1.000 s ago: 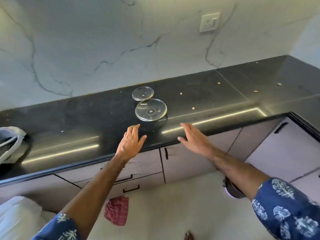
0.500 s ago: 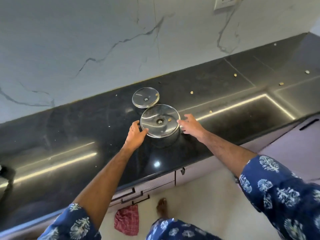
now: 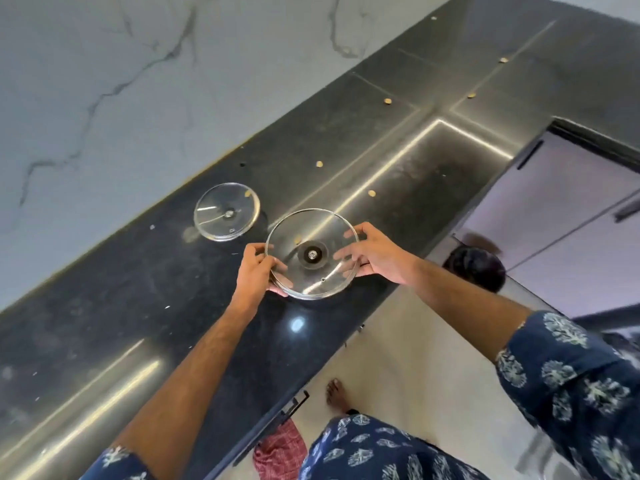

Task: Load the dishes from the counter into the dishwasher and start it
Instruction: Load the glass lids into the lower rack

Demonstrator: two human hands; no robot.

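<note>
Both hands grip a large round clear glass lid with a metal rim and a dark knob at its centre (image 3: 311,253), holding it slightly tilted just above the polished black stone counter (image 3: 145,299), near the counter's front edge. The left hand (image 3: 254,270) clasps the lid's left rim, thumb on top and fingers curled beneath the glass, where they show through it. The right hand (image 3: 374,256) holds the opposite rim, thumb over the top edge and fingers spread under the pane, likewise visible through the glass. Both forearms are bare, ending in dark blue sleeves with a white leaf print (image 3: 585,386). A smaller round clear glass lid with a metal rim (image 3: 227,212) lies flat on the counter behind and to the left of the held one, close to the white marble-patterned wall (image 3: 138,81), apart from both hands. Small tan crumbs (image 3: 371,193) are scattered over the counter's far part. Below the counter edge a red checked cloth (image 3: 280,452) hangs, and a bare foot (image 3: 337,393) stands on the pale floor (image 3: 415,358).
</note>
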